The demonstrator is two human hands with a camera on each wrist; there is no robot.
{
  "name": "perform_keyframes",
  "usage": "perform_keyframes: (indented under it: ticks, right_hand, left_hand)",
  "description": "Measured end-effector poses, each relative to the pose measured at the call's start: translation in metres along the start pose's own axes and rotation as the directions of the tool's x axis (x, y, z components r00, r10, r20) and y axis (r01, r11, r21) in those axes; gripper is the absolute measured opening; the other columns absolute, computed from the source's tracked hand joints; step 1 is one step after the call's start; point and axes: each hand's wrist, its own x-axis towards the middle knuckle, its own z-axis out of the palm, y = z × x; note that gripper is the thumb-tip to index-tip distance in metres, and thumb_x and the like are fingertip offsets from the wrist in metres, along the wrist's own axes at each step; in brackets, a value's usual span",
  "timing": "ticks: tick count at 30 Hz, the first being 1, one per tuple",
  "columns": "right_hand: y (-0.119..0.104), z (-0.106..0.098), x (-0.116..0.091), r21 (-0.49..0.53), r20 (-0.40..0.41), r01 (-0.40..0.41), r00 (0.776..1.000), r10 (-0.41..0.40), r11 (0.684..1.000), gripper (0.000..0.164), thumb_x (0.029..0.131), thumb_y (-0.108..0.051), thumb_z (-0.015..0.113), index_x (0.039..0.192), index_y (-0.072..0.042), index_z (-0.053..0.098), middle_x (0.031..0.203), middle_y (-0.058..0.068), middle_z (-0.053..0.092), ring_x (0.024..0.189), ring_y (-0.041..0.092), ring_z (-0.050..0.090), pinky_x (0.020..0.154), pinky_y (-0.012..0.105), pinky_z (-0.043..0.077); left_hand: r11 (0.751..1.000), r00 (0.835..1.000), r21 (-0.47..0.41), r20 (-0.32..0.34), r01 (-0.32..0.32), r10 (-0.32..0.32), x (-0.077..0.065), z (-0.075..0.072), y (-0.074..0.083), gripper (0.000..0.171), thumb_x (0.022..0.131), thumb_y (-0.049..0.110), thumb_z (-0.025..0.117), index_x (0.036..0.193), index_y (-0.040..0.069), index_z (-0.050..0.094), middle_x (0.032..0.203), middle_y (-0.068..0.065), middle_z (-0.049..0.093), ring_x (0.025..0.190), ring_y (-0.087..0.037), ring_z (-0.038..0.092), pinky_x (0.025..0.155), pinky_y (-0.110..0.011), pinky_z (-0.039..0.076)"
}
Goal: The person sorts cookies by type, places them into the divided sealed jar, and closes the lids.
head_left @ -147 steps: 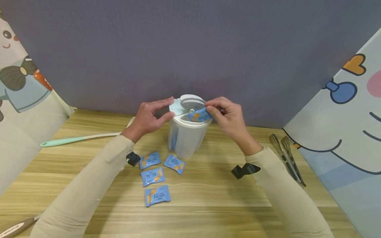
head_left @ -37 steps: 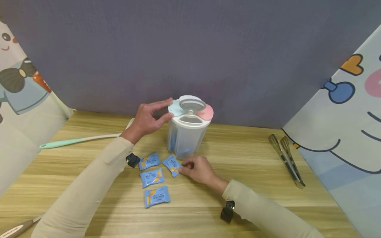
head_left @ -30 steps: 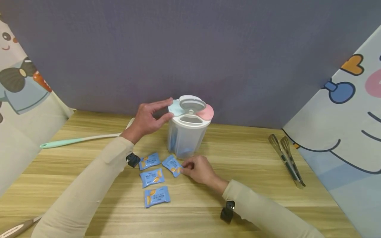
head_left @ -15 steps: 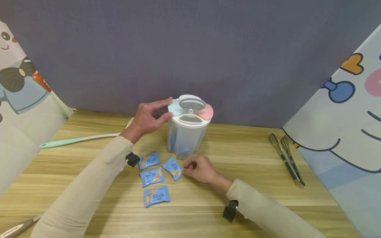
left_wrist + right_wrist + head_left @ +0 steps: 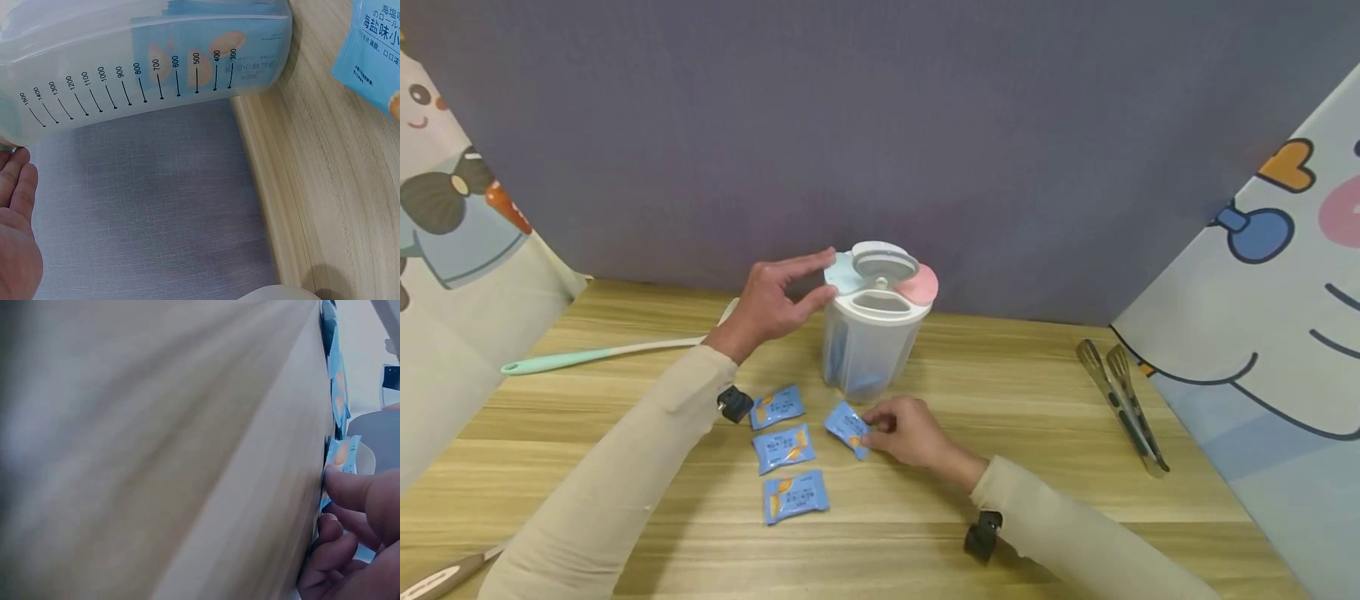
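Observation:
A clear lidded storage container stands upright near the back wall, with blue packets showing through its wall. Of its lid flaps, the pale blue and pink ones lie flat; the middle white flap is raised above an opening. My left hand holds the lid's left edge between thumb and fingers; in the left wrist view its fingertips meet the container's top end. In front, my right hand pinches the right corner of a blue snack packet at the table. My right thumb covers part of that packet in the right wrist view.
Three more blue packets lie left of the held one, including a middle packet. A green-handled utensil lies behind my left forearm. Metal tongs lie far right. A brown handle shows at bottom left. A grey wall stands behind.
Earlier my right hand held a packet at the container's opening; now that hand is down at the table. The packet it pinches has shifted slightly right and turned. My left hand stays on the lid.

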Motion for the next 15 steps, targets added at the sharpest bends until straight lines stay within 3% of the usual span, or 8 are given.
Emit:
perform_keyframes:
  ticks: [9,15]
  right_hand:
    - [0.0061,-0.0055,-0.0056,0.046,0.02,0.03,0.999,-0.031,0.999,0.014,0.074,-0.003,0.079,0.085,-0.003,0.072,0.074,-0.003,0.061,0.068,0.012,0.054,0.061,0.024,0.047]
    - [0.0069,-0.0104,-0.0087,0.094,0.039,0.041,0.998,-0.045,0.995,0.013,0.072,-0.001,0.08,0.079,-0.004,0.069,0.073,-0.002,0.062,0.064,0.008,0.052,0.056,0.024,0.045]
  left_hand:
    - [1.0,1.0,-0.002,-0.004,-0.007,0.007,0.0,0.001,-0.001,0.042,0.077,0.011,0.078,0.116,0.001,0.067,0.119,-0.009,0.063,0.109,-0.022,0.06,0.091,-0.032,0.047]
    - [1.0,1.0,-0.005,-0.001,-0.003,0.003,0.0001,0.0011,0.0003,0.041,0.077,0.012,0.078,0.115,0.001,0.067,0.119,-0.008,0.063,0.109,-0.021,0.06,0.091,-0.032,0.047]
